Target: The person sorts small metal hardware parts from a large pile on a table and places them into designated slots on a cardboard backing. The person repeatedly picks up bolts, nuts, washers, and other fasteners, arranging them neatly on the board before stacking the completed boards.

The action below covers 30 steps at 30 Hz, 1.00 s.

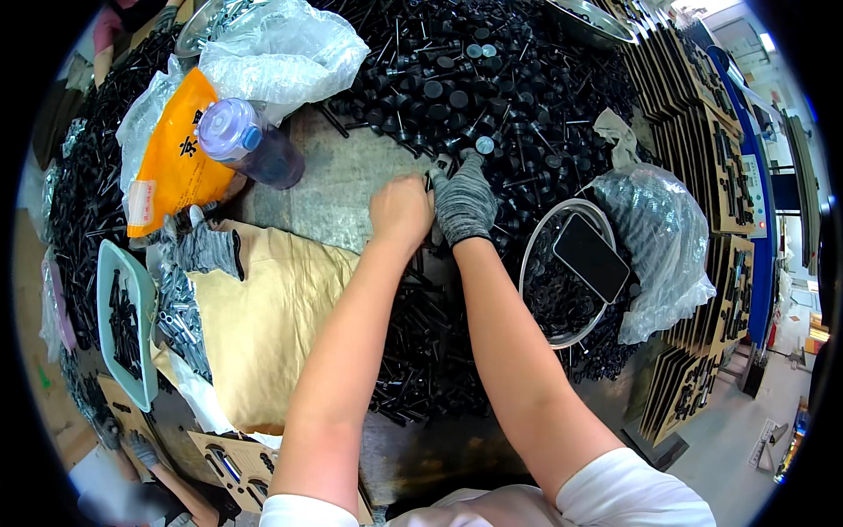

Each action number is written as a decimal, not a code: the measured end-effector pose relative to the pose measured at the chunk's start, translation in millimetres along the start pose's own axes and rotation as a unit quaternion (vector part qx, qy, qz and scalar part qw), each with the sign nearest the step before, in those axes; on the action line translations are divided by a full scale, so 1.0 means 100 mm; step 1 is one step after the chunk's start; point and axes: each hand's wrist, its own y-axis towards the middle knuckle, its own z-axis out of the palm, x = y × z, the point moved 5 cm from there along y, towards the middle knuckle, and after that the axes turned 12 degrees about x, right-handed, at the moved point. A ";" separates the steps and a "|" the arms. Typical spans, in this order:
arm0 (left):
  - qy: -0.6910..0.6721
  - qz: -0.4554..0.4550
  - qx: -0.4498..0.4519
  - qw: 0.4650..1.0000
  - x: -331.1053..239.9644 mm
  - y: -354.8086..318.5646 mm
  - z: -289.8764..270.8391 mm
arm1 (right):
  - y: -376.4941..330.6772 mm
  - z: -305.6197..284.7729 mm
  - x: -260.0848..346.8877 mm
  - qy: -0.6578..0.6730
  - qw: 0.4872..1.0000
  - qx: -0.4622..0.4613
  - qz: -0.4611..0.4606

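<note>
My bare left hand [402, 209] is closed in a fist, its knuckles up. Right beside it is my right hand [468, 202], in a grey knit glove, with its fingers curled. A dark bit shows where the two hands meet, but the fingers hide what it is. Both hands are at the near edge of a large heap of black round-headed parts with thin stems [457, 98]. Below my wrists lies a pile of black bolt-like pieces [426, 351].
At left are a purple-lidded bottle [233, 132], an orange bag [171, 167], a loose grey glove [209, 249], brown paper [272, 316] and a pale green tray [145, 386]. A phone [590, 257] rests on a round container's rim [525, 272], near clear plastic [654, 237]. Another person's gloved hands [140, 448] show lower left.
</note>
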 end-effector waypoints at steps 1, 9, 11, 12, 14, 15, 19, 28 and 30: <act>0.022 -0.009 -0.038 0.999 0.00 -0.06 0.05 | 0.01 0.00 0.00 0.022 1.000 -0.007 0.016; 0.112 -0.041 -0.097 0.988 0.04 -0.58 0.16 | -0.08 0.14 0.10 -0.119 0.989 0.061 -0.059; 0.114 -0.030 -0.067 0.991 0.07 -0.65 0.19 | -0.18 0.29 0.06 -0.195 0.970 0.104 -0.098; 0.117 -0.024 -0.051 0.992 0.11 -0.70 0.20 | -0.27 0.33 0.04 -0.204 0.960 0.128 -0.142; 0.126 0.016 -0.031 0.991 0.12 -0.86 0.22 | -0.43 0.42 -0.02 -0.237 0.941 0.167 -0.173; 0.131 0.037 -0.022 0.990 0.10 -0.95 0.21 | -0.52 0.44 -0.03 -0.253 0.931 0.185 -0.189; 0.148 0.088 -0.020 0.985 0.05 -1.35 0.21 | -0.89 0.46 -0.14 -0.269 0.901 0.250 -0.233; 0.070 0.096 -0.066 0.991 0.06 -2.36 0.29 | -1.85 0.25 -0.50 -0.213 0.883 0.142 -0.393; 0.058 0.084 -0.049 0.994 0.13 -2.57 0.31 | -2.11 0.24 -0.52 -0.241 0.853 0.163 -0.433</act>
